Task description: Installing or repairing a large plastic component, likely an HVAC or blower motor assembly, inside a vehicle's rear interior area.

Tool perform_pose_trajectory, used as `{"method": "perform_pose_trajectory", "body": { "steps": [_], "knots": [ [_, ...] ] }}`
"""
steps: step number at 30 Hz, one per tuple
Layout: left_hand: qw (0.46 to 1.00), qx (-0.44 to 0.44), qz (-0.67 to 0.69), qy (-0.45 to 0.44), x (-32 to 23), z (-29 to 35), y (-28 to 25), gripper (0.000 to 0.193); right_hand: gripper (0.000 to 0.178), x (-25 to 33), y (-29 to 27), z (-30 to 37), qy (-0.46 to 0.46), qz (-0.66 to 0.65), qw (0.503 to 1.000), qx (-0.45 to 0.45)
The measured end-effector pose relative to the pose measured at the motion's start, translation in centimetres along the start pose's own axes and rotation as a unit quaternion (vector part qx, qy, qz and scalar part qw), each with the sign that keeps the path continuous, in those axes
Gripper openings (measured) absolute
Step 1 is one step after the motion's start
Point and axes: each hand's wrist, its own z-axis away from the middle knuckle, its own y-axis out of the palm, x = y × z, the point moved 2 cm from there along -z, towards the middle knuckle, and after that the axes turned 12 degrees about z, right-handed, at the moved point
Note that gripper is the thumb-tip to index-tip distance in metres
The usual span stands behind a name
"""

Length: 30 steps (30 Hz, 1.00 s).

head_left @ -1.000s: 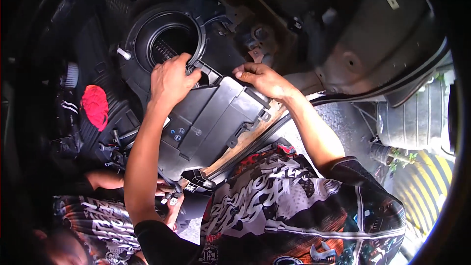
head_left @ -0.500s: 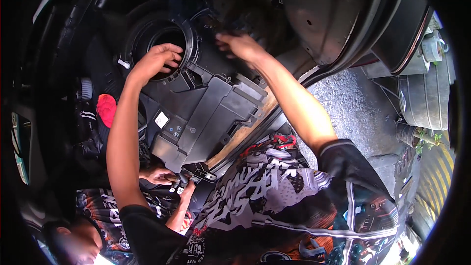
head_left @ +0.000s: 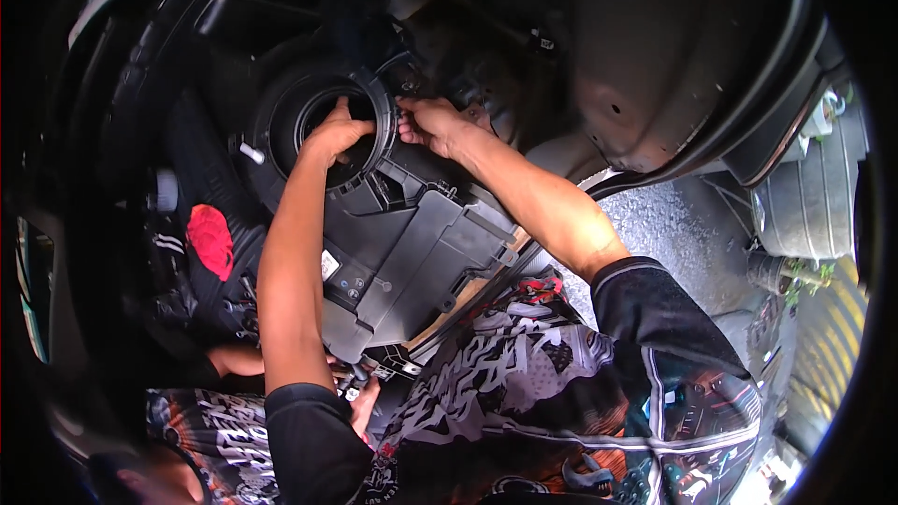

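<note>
The black housing [head_left: 412, 248] lay with its round opening [head_left: 318, 112] around the spread left hand [head_left: 339, 135], its rim [head_left: 384, 120] just beside the curled right hand [head_left: 433, 123], whose hold was unclear.

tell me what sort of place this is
Probably inside a partly stripped vehicle, by an open doorway: a bulky black plastic housing sits under the hands, a dark curved body panel rises beyond, and grey ground shows outside.

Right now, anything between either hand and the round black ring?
Nothing visible. The left hand is over the middle of the black ring; the right hand is close to its right edge, though contact can't be told.
</note>
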Motion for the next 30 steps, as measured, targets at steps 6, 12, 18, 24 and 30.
{"method": "perform_pose_trajectory", "body": {
  "steps": [6, 12, 18, 24, 30],
  "knots": [
    [0.998, 0.033, 0.020, -0.052, 0.5, 0.5, -0.5, 0.103, 0.016, 0.6, 0.5, 0.0, 0.016, 0.038, 0.999, -0.029],
    [0.998, 0.026, -0.008, -0.062, 0.4, 0.7, -0.3, 0.096, 0.018, 0.9, 0.4, 0.7, -0.023, 0.084, 0.995, -0.050],
    [0.995, 0.003, -0.098, -0.008, -0.2, 0.4, -0.6, 0.097, 0.024, 0.0, -1.3, 1.7, -0.018, 0.057, 0.998, 0.016],
    [0.978, 0.067, -0.195, -0.030, -0.1, 1.3, -0.9, 0.090, 0.024, -2.8, -2.8, 3.1, 0.076, 0.068, 0.971, 0.215],
    [0.953, 0.202, -0.222, -0.036, 0.5, 0.6, -0.7, 0.053, 0.025, -3.2, -1.2, 1.4, 0.095, 0.150, 0.933, 0.314]
  ]
}}
